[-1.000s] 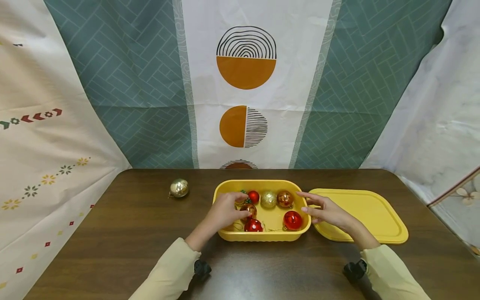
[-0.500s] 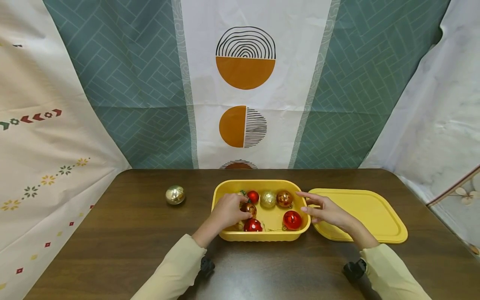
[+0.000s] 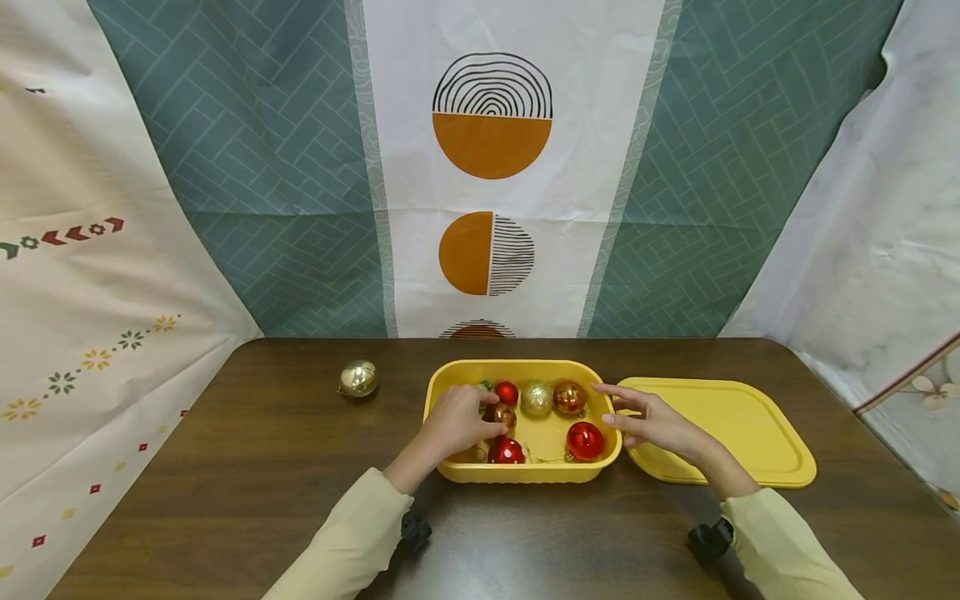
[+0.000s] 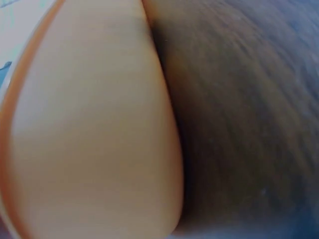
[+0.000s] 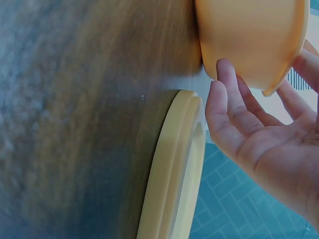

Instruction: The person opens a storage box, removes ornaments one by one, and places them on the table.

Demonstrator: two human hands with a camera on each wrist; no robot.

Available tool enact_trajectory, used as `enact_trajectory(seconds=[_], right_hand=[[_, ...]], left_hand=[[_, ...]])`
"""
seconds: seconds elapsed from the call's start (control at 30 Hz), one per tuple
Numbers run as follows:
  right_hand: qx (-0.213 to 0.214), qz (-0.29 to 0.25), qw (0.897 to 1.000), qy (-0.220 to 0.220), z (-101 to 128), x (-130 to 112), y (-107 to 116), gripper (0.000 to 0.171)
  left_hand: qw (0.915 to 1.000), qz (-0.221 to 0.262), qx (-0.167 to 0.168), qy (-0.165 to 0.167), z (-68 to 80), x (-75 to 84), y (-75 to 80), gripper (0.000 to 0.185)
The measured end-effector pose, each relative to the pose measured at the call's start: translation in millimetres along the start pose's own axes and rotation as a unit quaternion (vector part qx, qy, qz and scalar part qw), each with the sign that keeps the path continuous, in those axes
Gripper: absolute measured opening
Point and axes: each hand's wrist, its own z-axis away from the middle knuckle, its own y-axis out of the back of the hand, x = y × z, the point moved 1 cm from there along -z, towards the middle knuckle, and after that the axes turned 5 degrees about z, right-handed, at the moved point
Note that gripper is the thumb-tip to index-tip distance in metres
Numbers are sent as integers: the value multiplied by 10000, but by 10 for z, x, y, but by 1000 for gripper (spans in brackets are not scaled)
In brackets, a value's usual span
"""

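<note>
Inside a yellow plastic box lie several Christmas baubles. My left hand reaches over its left end, thumb and fingertips pinching a shiny copper bauble. Close around that bauble are a white-dotted red one and a small red one. My right hand rests at the box's right rim with relaxed, spread fingers; the right wrist view shows some fingers beside the outer wall. The left wrist view has only the box's wall and table, with the left hand hidden.
A pale gold bauble lies alone on the dark wooden table, left of the box. The flat yellow lid lies to the right, under the right forearm. A glittery gold bauble, another copper one and a plain red one sit in the box.
My left hand has moved in around the copper bauble, which has shifted slightly. The pale gold bauble rolled toward me, then back. My right hand has stayed put.
</note>
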Motion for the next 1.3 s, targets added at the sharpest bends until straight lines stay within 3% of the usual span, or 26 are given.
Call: enact_trajectory(seconds=[0.17, 0.47, 0.6, 0.73, 1.1, 1.3], right_hand=[[6, -8, 10000, 4, 6, -3, -5, 61], [32, 9, 10000, 25, 15, 9, -4, 61], [28, 23, 10000, 11, 17, 11, 1, 61], [24, 10, 10000, 8, 16, 12, 7, 61], [-14, -6, 10000, 20, 3, 5, 6, 62], [-4, 25, 10000, -3, -1, 4, 3, 62]], left_hand=[[9995, 293, 112, 38, 53, 34, 101, 40], [9949, 740, 620, 298, 201, 26, 382, 36], [9924, 750, 941, 264, 292, -23, 530, 36], [9903, 741, 1155, 228, 378, -126, 668, 38], [9858, 616, 1477, 518, 673, -532, 942, 37], [9812, 578, 1643, 835, 881, -734, 1088, 39]])
